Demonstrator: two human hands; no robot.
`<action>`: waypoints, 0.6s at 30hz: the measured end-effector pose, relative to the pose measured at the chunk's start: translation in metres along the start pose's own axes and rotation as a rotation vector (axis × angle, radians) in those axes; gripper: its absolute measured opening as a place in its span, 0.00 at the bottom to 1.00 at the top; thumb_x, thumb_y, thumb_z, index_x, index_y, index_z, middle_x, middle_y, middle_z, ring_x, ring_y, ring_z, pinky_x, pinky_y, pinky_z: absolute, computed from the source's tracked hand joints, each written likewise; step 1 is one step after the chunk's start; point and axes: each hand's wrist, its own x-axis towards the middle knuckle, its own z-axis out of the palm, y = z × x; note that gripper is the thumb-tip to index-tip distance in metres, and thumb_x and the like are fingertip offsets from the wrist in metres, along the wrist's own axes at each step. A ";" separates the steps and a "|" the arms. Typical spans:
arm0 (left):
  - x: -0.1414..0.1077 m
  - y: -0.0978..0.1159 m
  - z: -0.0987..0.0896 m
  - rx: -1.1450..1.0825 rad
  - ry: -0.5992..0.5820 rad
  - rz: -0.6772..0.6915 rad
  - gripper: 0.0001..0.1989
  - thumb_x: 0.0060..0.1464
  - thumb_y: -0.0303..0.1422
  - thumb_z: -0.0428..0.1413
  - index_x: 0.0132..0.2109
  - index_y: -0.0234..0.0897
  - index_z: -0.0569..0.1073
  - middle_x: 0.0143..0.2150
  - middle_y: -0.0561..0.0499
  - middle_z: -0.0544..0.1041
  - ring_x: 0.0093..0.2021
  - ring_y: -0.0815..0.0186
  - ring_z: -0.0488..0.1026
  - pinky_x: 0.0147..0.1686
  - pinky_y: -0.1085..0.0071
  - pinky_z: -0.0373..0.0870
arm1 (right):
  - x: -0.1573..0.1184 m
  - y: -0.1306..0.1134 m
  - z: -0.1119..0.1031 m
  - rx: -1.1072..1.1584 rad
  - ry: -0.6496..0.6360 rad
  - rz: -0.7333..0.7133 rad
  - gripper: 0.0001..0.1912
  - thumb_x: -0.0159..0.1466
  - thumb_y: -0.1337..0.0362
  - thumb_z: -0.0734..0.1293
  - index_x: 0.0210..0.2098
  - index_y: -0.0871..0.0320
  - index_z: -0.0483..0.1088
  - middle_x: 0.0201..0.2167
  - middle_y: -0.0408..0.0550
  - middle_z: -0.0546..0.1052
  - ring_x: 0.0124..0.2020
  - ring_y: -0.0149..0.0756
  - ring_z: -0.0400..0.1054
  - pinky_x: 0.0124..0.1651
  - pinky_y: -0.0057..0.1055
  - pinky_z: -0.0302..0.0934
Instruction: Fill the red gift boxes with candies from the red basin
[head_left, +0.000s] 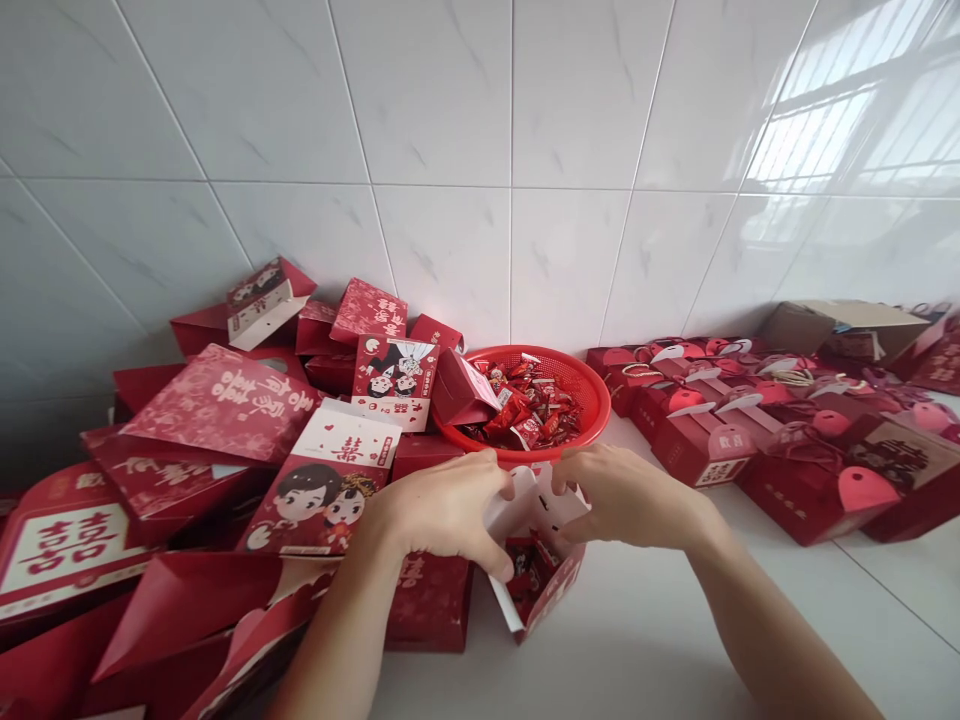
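Note:
An open red paper candy box (551, 590) with white inner flaps stands on the white tiled surface in front of me. Wrapped candies (529, 562) lie inside it. My left hand (454, 505) grips the box's left side, its thumb at the inner edge and its fingers by the back flap. On the other side, my right hand (615, 497) holds the right flap with curled fingers. Just behind the box is a red plastic basket (600, 405) of small wrapped sweets, with another box (459, 388) tilted on its left rim.
Many red boxes (225, 400) are heaped at the left, some overlapping near my left forearm. Rows of closed boxes (784, 495) with cord handles stand at the right. A brown cardboard carton (851, 325) sits behind them. The tiled wall (570, 250) bounds the back.

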 end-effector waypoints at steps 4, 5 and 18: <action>0.003 -0.003 0.000 -0.052 0.049 -0.001 0.19 0.43 0.49 0.64 0.38 0.41 0.78 0.36 0.52 0.76 0.37 0.58 0.73 0.31 0.70 0.64 | -0.002 -0.010 -0.001 0.009 -0.067 -0.139 0.11 0.56 0.59 0.75 0.38 0.54 0.76 0.35 0.47 0.78 0.37 0.41 0.70 0.34 0.31 0.56; 0.003 -0.004 0.000 -0.063 0.058 0.002 0.19 0.44 0.50 0.63 0.37 0.41 0.78 0.35 0.52 0.76 0.37 0.58 0.73 0.31 0.70 0.63 | -0.002 -0.012 -0.001 0.040 -0.095 -0.200 0.12 0.57 0.61 0.74 0.41 0.52 0.76 0.37 0.45 0.79 0.38 0.41 0.71 0.35 0.30 0.56; 0.016 -0.001 0.006 -0.011 0.050 -0.066 0.27 0.46 0.38 0.65 0.53 0.44 0.68 0.50 0.47 0.75 0.50 0.53 0.74 0.37 0.69 0.67 | 0.010 0.006 0.001 0.129 -0.234 -0.303 0.22 0.60 0.45 0.72 0.40 0.57 0.74 0.34 0.45 0.75 0.33 0.34 0.66 0.31 0.29 0.55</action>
